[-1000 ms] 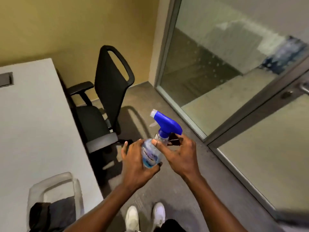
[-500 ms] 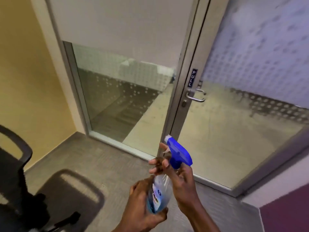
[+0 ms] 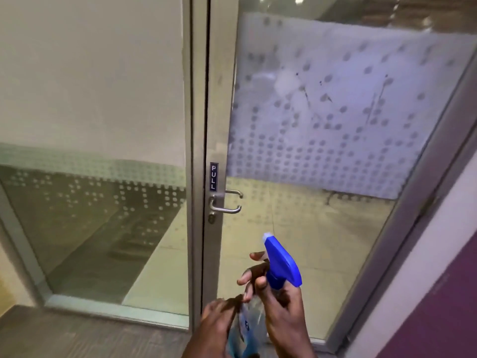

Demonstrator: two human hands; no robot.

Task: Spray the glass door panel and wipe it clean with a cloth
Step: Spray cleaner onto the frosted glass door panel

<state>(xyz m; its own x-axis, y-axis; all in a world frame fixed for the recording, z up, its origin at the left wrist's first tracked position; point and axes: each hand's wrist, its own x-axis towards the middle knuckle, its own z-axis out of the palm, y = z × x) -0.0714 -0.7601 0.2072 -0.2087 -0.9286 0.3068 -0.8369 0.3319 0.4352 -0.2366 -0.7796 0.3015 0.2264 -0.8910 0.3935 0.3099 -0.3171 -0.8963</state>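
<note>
I hold a clear spray bottle (image 3: pixel 249 329) with a blue trigger head (image 3: pixel 282 264) low in the middle of the view. My left hand (image 3: pixel 216 326) wraps the bottle's body from the left. My right hand (image 3: pixel 278 306) grips its neck, with fingers curled by the trigger. The white nozzle points up and left at the glass door panel (image 3: pixel 322 140), which has a frosted dotted band and dark streaks on it. No cloth is in view.
A metal lever handle (image 3: pixel 227 208) and a "PULL" label (image 3: pixel 213 176) sit on the door's left frame. A fixed glass panel (image 3: pixel 90 177) stands to the left. A purple wall (image 3: pixel 438 306) closes the right side. Grey carpet (image 3: pixel 77 337) lies below.
My view has swung up and right from the desk and chair to face the door closely. Both hands keep hold of the bottle, now raised before the door glass.
</note>
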